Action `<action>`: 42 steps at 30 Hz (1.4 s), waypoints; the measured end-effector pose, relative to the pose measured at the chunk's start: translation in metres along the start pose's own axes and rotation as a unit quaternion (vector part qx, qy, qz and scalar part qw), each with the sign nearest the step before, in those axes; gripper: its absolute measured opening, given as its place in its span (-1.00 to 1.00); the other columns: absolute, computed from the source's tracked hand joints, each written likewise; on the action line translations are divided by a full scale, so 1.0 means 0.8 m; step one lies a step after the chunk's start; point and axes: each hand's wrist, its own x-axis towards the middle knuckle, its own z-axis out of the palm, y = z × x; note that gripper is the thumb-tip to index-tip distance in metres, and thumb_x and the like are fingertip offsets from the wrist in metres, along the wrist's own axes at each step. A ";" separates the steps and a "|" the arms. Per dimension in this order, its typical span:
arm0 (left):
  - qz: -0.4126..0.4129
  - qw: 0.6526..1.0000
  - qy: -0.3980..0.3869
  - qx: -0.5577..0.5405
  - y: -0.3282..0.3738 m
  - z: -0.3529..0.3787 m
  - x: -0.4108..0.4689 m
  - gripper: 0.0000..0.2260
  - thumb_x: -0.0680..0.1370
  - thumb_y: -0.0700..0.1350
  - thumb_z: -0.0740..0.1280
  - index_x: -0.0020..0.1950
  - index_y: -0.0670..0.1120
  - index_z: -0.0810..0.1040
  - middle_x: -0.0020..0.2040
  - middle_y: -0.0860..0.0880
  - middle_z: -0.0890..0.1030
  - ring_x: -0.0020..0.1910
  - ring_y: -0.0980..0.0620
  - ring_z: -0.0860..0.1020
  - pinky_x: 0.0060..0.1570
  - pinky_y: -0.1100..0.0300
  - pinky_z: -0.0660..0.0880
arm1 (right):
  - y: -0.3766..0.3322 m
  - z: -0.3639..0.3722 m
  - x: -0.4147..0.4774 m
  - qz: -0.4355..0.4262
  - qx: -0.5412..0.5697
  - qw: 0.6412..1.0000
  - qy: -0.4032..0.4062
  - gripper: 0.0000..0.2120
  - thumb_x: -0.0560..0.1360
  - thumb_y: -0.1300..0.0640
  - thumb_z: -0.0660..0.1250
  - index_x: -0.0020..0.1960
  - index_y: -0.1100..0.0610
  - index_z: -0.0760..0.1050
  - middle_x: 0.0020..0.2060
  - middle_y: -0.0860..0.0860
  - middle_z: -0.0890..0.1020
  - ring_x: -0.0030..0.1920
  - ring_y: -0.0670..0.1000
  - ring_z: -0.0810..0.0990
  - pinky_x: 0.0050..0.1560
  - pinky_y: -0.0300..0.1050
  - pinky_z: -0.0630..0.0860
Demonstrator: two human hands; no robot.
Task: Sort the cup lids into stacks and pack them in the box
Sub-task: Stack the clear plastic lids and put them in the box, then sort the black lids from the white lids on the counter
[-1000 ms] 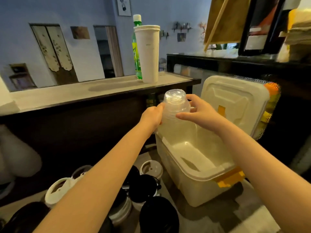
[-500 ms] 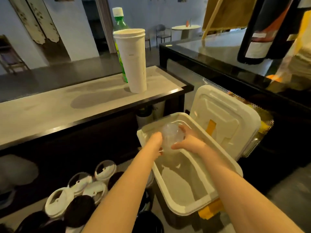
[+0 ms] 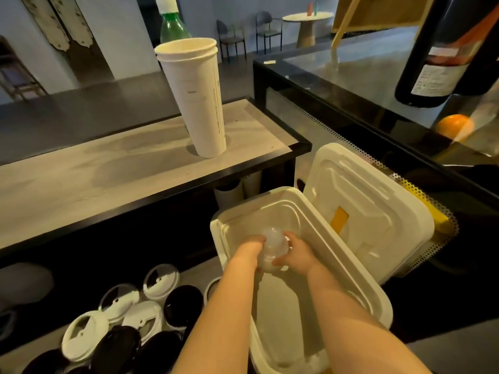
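A stack of clear dome lids [image 3: 272,247] sits between both my hands, low inside the white plastic box [image 3: 348,268]. My left hand [image 3: 249,249] grips its left side and my right hand [image 3: 298,256] grips its right side. The box's hinged lid [image 3: 378,220] stands open to the right. On the floor at lower left lie several loose white cup lids [image 3: 83,336] and black cup lids [image 3: 118,349], partly stacked. My forearms hide the box's near left wall.
A grey shelf [image 3: 108,171] runs above the lids; on it stand a tall stack of white paper cups [image 3: 199,101] and a green bottle [image 3: 172,25]. A black counter [image 3: 351,82] with a dark wine bottle [image 3: 453,49] rises at right.
Both hands have lowered the clear lid stack from above the box rim down into the box. My view has tilted downward.
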 end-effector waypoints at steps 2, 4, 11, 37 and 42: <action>0.001 1.000 0.009 0.029 -0.001 0.003 0.010 -0.63 0.62 -0.09 0.17 0.36 -0.25 0.35 0.32 -0.22 0.45 0.27 -0.17 0.45 0.28 0.03 0.40 | 0.006 -0.001 0.008 0.012 0.016 1.000 0.006 -0.21 0.33 0.32 0.49 0.46 0.11 0.21 0.30 0.12 0.46 0.30 0.16 0.43 0.27 0.05 0.43; 0.007 0.999 0.013 0.052 -0.001 0.005 0.015 -0.66 0.61 -0.08 0.18 0.32 -0.24 0.40 0.19 -0.23 0.51 0.06 -0.16 0.54 0.08 0.07 0.49 | 0.011 -0.001 0.017 0.033 0.039 0.999 0.010 -0.26 0.37 0.33 0.45 0.46 0.13 0.21 0.33 0.12 0.43 0.33 0.17 0.41 0.28 0.06 0.42; -0.038 0.999 -0.011 0.036 -0.002 0.020 0.039 -0.70 0.52 -0.02 0.25 0.09 -0.24 0.45 -0.11 -0.24 0.54 -0.21 -0.17 0.50 -0.19 0.08 0.47 | 0.019 -0.001 0.030 0.074 0.134 0.988 0.030 -0.58 0.55 0.27 0.21 0.38 0.06 0.32 0.33 -0.01 0.41 0.27 0.12 0.41 0.29 0.02 0.37; 0.394 0.879 0.161 0.214 -0.018 -0.123 -0.137 -0.65 0.55 -0.02 0.27 0.31 -0.11 0.47 0.25 -0.06 0.54 0.21 0.00 0.50 0.10 0.21 0.39 | -0.076 -0.002 -0.120 -0.175 0.001 0.979 0.105 -0.59 0.52 0.12 0.30 0.35 0.08 0.37 0.27 0.00 0.47 0.28 -0.01 0.43 0.24 -0.10 0.38; 0.412 0.834 0.207 0.302 -0.082 -0.218 -0.185 -0.59 0.56 0.00 0.27 0.38 -0.06 0.39 0.34 -0.03 0.47 0.26 -0.01 0.47 0.18 0.15 0.40 | -0.106 0.066 -0.188 -0.265 -0.051 0.958 0.093 -0.60 0.53 0.12 0.29 0.35 0.08 0.38 0.29 -0.01 0.47 0.30 -0.04 0.41 0.24 -0.16 0.33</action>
